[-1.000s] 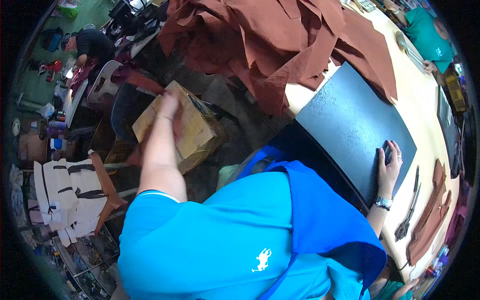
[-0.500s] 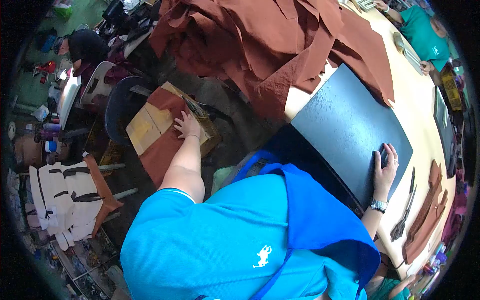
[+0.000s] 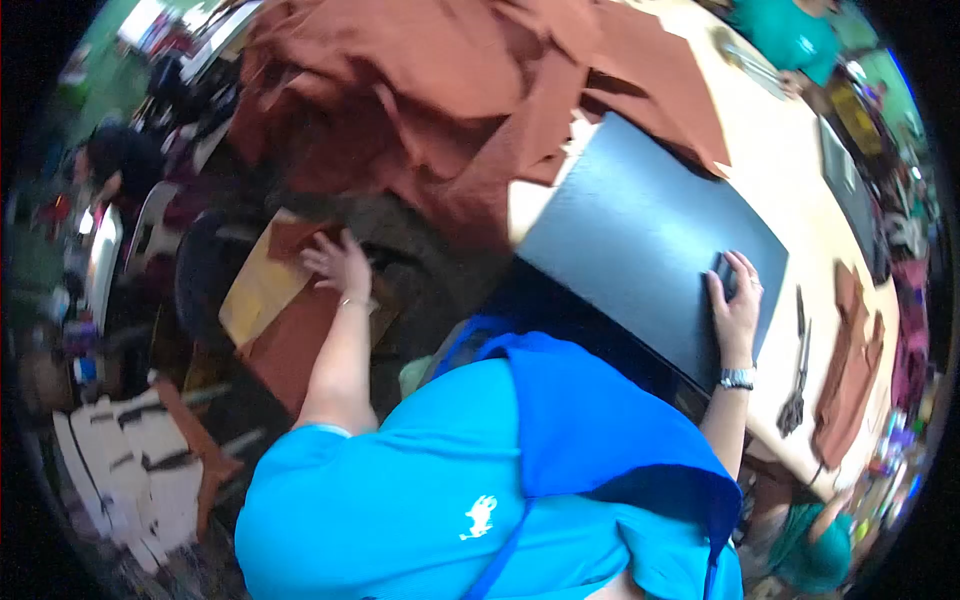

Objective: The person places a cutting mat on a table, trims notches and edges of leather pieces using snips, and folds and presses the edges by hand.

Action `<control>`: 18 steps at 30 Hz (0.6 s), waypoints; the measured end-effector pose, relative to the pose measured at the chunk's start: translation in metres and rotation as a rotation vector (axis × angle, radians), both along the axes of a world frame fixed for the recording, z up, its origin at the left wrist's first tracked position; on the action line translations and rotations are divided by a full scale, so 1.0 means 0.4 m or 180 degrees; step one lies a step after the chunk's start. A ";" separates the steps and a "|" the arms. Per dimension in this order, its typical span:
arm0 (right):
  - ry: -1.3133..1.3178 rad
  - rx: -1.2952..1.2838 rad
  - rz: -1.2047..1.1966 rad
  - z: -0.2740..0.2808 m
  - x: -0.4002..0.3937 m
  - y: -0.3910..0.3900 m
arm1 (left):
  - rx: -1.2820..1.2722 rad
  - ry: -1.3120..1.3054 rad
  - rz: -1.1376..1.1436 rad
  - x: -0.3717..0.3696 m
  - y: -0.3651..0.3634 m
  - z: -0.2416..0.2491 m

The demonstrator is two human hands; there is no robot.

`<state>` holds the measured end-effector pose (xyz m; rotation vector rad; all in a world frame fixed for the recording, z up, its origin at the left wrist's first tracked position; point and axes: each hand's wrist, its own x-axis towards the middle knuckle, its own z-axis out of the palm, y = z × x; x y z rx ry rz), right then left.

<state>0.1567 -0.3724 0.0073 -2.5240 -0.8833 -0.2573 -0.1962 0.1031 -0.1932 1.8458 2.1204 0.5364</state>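
My left hand (image 3: 338, 268), its fingers spread, is over a brown leather piece (image 3: 290, 345) that lies on a box with a yellowish top (image 3: 262, 290). Whether the fingers touch the leather is unclear from the blur. On the right, my right hand (image 3: 738, 305) rests near the right edge of a large dark board (image 3: 650, 240), its fingers curled round a small dark object (image 3: 727, 272). A metal watch is on that wrist.
A big heap of brown leather (image 3: 400, 90) covers the far part of the pale table (image 3: 770, 210). Dark scissors (image 3: 797, 375) and leather strips (image 3: 843, 370) lie at right. Pale pieces (image 3: 130, 470) are stacked lower left. Other people are at the upper right, lower right and left.
The whole view has shifted and blurred. Against the box, my left hand has moved toward its far end, off the spot it touched on the leather. My right hand stays on the board.
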 end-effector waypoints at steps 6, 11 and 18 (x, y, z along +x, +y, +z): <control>0.0450 0.1327 0.0058 0.192 0.013 0.008 | 0.2202 -0.2359 -0.1715 0.167 0.021 0.489; -0.0138 0.1949 0.0820 0.356 0.004 0.050 | 0.3385 -0.1828 -0.2817 0.188 -0.046 0.827; 0.0529 0.0601 0.0921 0.160 -0.006 0.154 | 0.2196 -0.1532 -0.1025 -0.035 0.092 0.376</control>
